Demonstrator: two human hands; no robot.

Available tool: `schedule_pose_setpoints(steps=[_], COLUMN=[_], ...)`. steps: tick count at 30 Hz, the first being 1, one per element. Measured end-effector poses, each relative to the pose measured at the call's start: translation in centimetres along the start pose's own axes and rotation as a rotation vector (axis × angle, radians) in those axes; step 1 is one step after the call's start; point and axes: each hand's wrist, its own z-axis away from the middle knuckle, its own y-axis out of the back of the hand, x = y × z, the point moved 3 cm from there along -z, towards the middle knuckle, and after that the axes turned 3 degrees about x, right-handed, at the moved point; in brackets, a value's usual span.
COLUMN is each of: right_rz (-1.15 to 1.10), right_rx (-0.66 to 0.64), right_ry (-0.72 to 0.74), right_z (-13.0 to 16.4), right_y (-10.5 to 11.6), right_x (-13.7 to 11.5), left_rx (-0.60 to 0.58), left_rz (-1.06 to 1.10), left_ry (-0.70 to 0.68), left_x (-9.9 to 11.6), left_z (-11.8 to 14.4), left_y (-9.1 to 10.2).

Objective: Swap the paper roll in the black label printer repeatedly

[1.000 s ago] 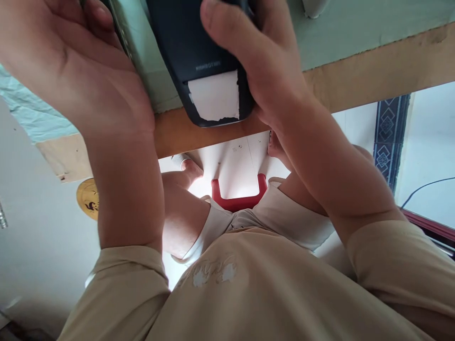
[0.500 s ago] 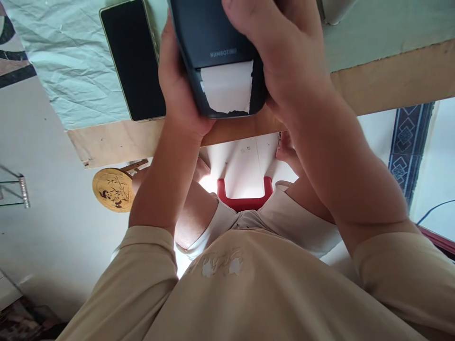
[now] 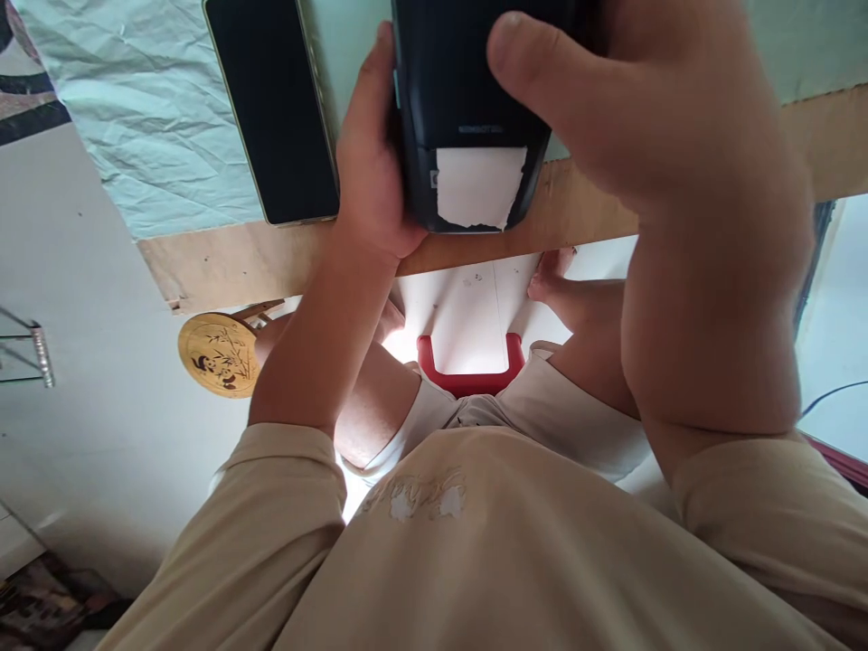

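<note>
the left hand and right hand clamp the label printer from both sides, steadying it with its torn paper facing the person, beside the phone.

A black phone lies face up at upper left on a creased pale green cloth over a wooden table. At centre, a red stool; at left, a round wooden panda disc.

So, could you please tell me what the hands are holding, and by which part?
Both hold the dark label printer: left hand grips its left side, right hand covers its right side and top.
</note>
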Motion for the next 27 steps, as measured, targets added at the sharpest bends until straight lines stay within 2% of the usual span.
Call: schedule_pose_setpoints(steps=[3, 6, 9, 13, 16, 21, 25, 27], right_rz=[0.229, 0.345, 0.401, 0.473, 0.482, 0.473, 0.424, 0.395], right_rx=[-0.055, -0.087, -0.132, -0.153, -0.156, -0.163, -0.125, -0.104], right_ry=[-0.02, -0.017, -0.002, -0.03, -0.031, -0.045, -0.028, -0.01], right_z=[-0.1, -0.3, -0.4, -0.3, -0.2, 0.0, -0.1, -0.2], right_y=[0.8, 1.2, 1.2, 1.1, 1.1, 1.2, 1.2, 1.2], right_x=[-0.5, -0.7, -0.9, -1.1, -1.2, -1.3, -1.4, -1.5], left_rx=[-0.041, -0.045, 0.031, 0.194, 0.241, 0.186, 0.27, 0.197], left_rz=[-0.008, 0.029, -0.017, -0.251, -0.295, -0.284, -0.308, -0.24], left_ry=[-0.029, -0.098, -0.117, -0.157, -0.197, -0.184, -0.202, -0.157], left_x=[0.0, 0.1, 0.2, 0.4, 0.6, 0.5, 0.6, 0.5], left_z=[-0.1, 0.0, 0.1, 0.0, 0.0, 0.0, 0.2, 0.3], left_y=[-0.2, -0.7, -0.9, -0.6, -0.4, -0.5, -0.1, -0.2])
